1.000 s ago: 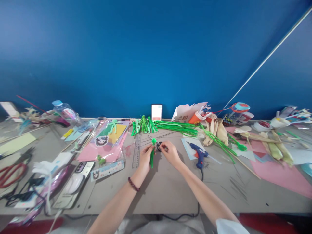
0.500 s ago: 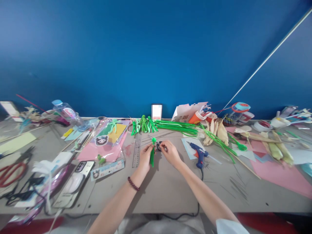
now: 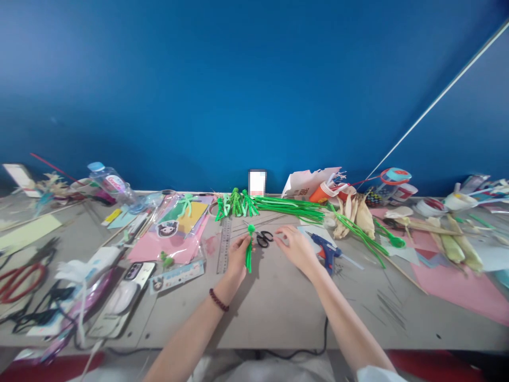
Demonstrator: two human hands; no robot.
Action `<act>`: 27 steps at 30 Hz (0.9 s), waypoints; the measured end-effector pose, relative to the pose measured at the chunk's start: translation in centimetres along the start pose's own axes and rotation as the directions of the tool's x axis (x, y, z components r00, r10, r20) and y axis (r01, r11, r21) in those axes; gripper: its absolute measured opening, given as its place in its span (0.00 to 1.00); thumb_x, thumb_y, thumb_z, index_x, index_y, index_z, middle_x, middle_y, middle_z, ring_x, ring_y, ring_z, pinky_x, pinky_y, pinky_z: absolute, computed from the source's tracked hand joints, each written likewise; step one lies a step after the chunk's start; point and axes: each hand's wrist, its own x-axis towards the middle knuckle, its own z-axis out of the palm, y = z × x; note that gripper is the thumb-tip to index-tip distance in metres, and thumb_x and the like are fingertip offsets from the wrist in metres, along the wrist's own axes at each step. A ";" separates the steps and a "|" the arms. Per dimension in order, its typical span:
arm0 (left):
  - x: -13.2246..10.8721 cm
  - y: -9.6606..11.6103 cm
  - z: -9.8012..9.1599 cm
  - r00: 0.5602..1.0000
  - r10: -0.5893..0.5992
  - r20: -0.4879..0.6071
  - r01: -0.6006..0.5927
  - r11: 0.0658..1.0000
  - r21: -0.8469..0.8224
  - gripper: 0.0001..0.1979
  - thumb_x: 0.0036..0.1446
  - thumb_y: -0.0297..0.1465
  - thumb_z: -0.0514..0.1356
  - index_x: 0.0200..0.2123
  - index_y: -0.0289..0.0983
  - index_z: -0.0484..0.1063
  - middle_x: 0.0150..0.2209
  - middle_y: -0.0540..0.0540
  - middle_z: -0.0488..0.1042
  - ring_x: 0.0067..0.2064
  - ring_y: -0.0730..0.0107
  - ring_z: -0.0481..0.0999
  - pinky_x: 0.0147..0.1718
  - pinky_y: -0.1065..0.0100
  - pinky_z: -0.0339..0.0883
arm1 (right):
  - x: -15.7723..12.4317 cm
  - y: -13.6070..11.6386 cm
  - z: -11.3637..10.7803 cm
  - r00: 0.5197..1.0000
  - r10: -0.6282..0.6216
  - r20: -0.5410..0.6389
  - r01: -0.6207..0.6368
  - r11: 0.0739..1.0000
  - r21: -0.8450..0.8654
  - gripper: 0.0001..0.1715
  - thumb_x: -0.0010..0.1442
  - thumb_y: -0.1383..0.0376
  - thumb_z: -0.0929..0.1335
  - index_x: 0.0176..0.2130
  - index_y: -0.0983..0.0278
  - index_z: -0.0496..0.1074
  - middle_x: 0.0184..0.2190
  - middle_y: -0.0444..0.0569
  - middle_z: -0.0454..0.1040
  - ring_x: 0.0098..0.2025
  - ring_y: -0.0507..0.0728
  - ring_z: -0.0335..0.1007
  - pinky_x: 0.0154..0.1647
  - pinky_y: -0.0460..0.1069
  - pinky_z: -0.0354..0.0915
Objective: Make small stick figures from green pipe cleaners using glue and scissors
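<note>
My left hand (image 3: 238, 253) is closed on a small green pipe-cleaner figure (image 3: 249, 249), which it holds upright with a round bright top and strands hanging down. To its right, black-handled scissors (image 3: 264, 239) lie on the table, touched by neither hand. My right hand (image 3: 293, 245) is above the table between the scissors and the blue glue gun (image 3: 328, 252), its fingers apart and nothing in them. Behind both hands lies a bundle of green pipe cleaners (image 3: 292, 208), beside several finished-looking green pipe-cleaner pieces (image 3: 236, 202).
A metal ruler (image 3: 224, 246) lies left of my left hand. Further left are pink paper in plastic (image 3: 163, 246), a phone (image 3: 121, 302) and red-handled scissors (image 3: 22, 281). Dried husks (image 3: 361, 217) and pink sheets (image 3: 457, 286) lie to the right. A blue wall (image 3: 254, 95) stands behind.
My right hand has let go of the black scissors and moved right, toward the glue gun, with its fingers opening. The left hand still holds the green figure in nearly the same place.
</note>
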 end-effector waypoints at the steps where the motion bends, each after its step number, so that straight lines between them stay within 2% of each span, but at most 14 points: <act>1: 0.0 0.0 0.0 1.000 -0.015 -0.010 0.015 1.000 -0.004 0.15 0.37 0.37 0.69 0.28 0.34 0.74 0.22 0.52 0.72 0.23 0.77 0.69 0.25 0.73 0.62 | -0.4 0.3 -1.1 0.999 0.044 0.012 -0.043 0.998 -0.050 0.10 0.59 0.60 0.63 0.35 0.62 0.71 0.35 0.50 0.73 0.36 0.57 0.68 0.37 0.49 0.61; 3: 0.1 0.0 0.0 0.999 -0.037 -0.032 0.036 0.999 -0.020 0.17 0.35 0.37 0.70 0.28 0.34 0.74 0.22 0.52 0.72 0.23 0.76 0.69 0.25 0.72 0.63 | -1.6 1.2 -2.9 0.989 0.140 0.036 -0.134 0.981 -0.143 0.11 0.59 0.59 0.63 0.31 0.62 0.70 0.31 0.48 0.73 0.33 0.56 0.69 0.34 0.48 0.60; 5: 0.1 -0.1 0.0 0.999 -0.037 -0.037 0.037 0.999 -0.016 0.17 0.35 0.37 0.70 0.29 0.34 0.74 0.22 0.51 0.72 0.23 0.75 0.70 0.25 0.72 0.63 | -3.2 2.5 -4.2 0.960 0.279 0.003 -0.269 0.929 -0.253 0.14 0.59 0.57 0.62 0.29 0.61 0.70 0.28 0.47 0.73 0.30 0.56 0.69 0.29 0.48 0.58; 7: 0.1 -0.2 0.0 1.000 -0.011 -0.026 0.011 1.000 0.019 0.16 0.37 0.37 0.69 0.30 0.34 0.74 0.23 0.50 0.73 0.25 0.74 0.71 0.26 0.72 0.64 | -5.1 4.0 -4.8 0.894 0.447 -0.030 -0.429 0.832 -0.352 0.18 0.60 0.54 0.61 0.27 0.61 0.69 0.27 0.48 0.74 0.29 0.57 0.69 0.25 0.47 0.55; 10: 0.0 -0.4 0.0 0.999 0.036 -0.014 -0.035 0.998 0.058 0.15 0.40 0.37 0.68 0.31 0.34 0.75 0.24 0.49 0.73 0.25 0.74 0.71 0.27 0.72 0.64 | -7.6 5.7 -5.0 0.769 0.634 -0.084 -0.601 0.671 -0.434 0.25 0.60 0.48 0.57 0.25 0.61 0.69 0.28 0.51 0.75 0.30 0.59 0.71 0.23 0.47 0.53; 12: 0.0 -0.5 0.0 0.999 0.054 -0.004 -0.054 0.997 0.059 0.13 0.40 0.36 0.68 0.30 0.35 0.75 0.24 0.49 0.73 0.25 0.74 0.70 0.26 0.72 0.64 | -8.7 6.3 -4.9 0.695 0.708 -0.127 -0.675 0.582 -0.453 0.30 0.59 0.43 0.56 0.26 0.61 0.69 0.27 0.53 0.74 0.29 0.61 0.71 0.24 0.48 0.55; 14: 0.0 -0.6 0.0 0.998 0.060 -0.004 -0.060 0.996 0.059 0.13 0.39 0.36 0.68 0.29 0.35 0.75 0.24 0.49 0.73 0.25 0.74 0.70 0.26 0.71 0.63 | -9.1 6.7 -4.7 0.657 0.746 -0.108 -0.697 0.546 -0.466 0.32 0.56 0.40 0.55 0.26 0.60 0.70 0.26 0.54 0.74 0.29 0.62 0.72 0.25 0.49 0.57; 16: 0.0 -0.6 0.0 0.999 0.051 -0.007 -0.051 0.997 0.054 0.14 0.38 0.36 0.68 0.29 0.35 0.75 0.24 0.50 0.73 0.25 0.74 0.70 0.26 0.71 0.63 | -9.1 7.1 -4.6 0.651 0.757 -0.065 -0.689 0.553 -0.468 0.33 0.55 0.39 0.55 0.25 0.60 0.70 0.26 0.55 0.74 0.29 0.63 0.72 0.25 0.50 0.59; 22: 0.0 -0.5 0.3 1.000 0.024 -0.003 -0.023 0.999 0.030 0.16 0.36 0.35 0.69 0.30 0.34 0.75 0.23 0.50 0.73 0.24 0.75 0.71 0.26 0.72 0.63 | -8.3 9.2 -4.7 0.694 0.720 -0.014 -0.667 0.635 -0.390 0.26 0.54 0.46 0.60 0.19 0.61 0.68 0.23 0.53 0.74 0.30 0.61 0.72 0.26 0.48 0.59; 25: -0.1 -0.4 0.3 1.000 0.023 0.007 -0.023 1.000 0.015 0.15 0.36 0.35 0.69 0.30 0.34 0.75 0.23 0.50 0.73 0.24 0.75 0.70 0.26 0.72 0.63 | -8.2 9.7 -5.0 0.660 0.750 -0.032 -0.726 0.627 -0.282 0.24 0.51 0.48 0.62 0.17 0.61 0.67 0.20 0.51 0.72 0.30 0.61 0.71 0.26 0.48 0.59; 27: -0.1 -0.3 0.4 1.000 0.012 0.019 -0.012 1.000 0.020 0.15 0.36 0.34 0.69 0.29 0.34 0.75 0.22 0.50 0.73 0.24 0.75 0.70 0.26 0.72 0.63 | -8.3 9.6 -5.1 0.595 0.803 -0.038 -0.802 0.589 -0.101 0.23 0.49 0.48 0.64 0.18 0.62 0.68 0.16 0.48 0.69 0.24 0.58 0.69 0.22 0.47 0.58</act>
